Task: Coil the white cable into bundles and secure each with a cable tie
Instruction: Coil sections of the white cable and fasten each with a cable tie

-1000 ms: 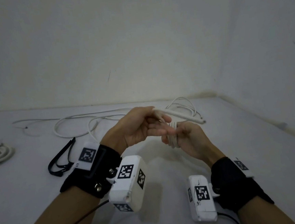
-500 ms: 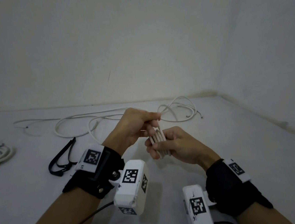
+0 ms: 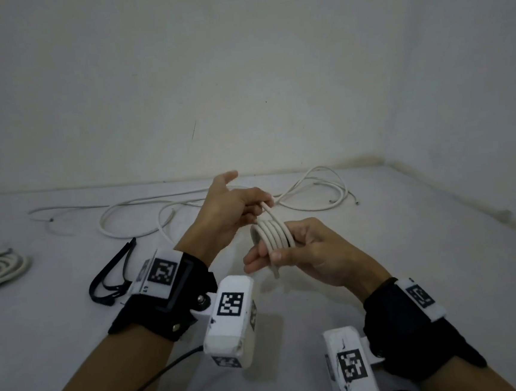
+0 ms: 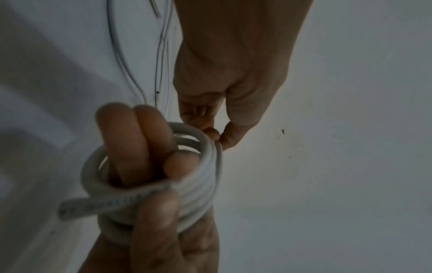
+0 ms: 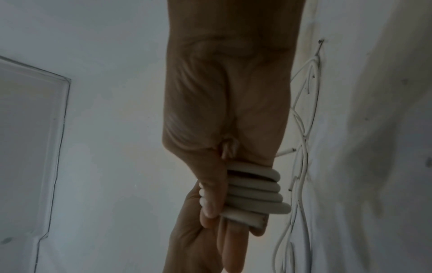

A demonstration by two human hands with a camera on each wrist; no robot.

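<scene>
The white cable (image 3: 135, 234) trails loose over the floor and ends in a tight coil (image 3: 274, 234) of several turns. That coil is wound round the fingers of my right hand (image 3: 311, 253), whose thumb presses the turns down. A short free end (image 3: 276, 273) sticks out below the thumb. My left hand (image 3: 233, 210) is just above and left of the coil, pinching the strand that feeds it. In the left wrist view the coil (image 4: 205, 175) rings the right fingers; in the right wrist view the coil (image 5: 254, 192) sits under the thumb. Black cable ties (image 3: 111, 280) lie on the floor at left.
A finished bundle of white cable (image 3: 1, 270) lies at the far left edge. Thinner white wires (image 3: 321, 186) loop on the floor near the back wall. Walls close the space behind and to the right.
The left hand has carried the strand round the right fingers, adding to the coil. Both hands have come slightly nearer to me.
</scene>
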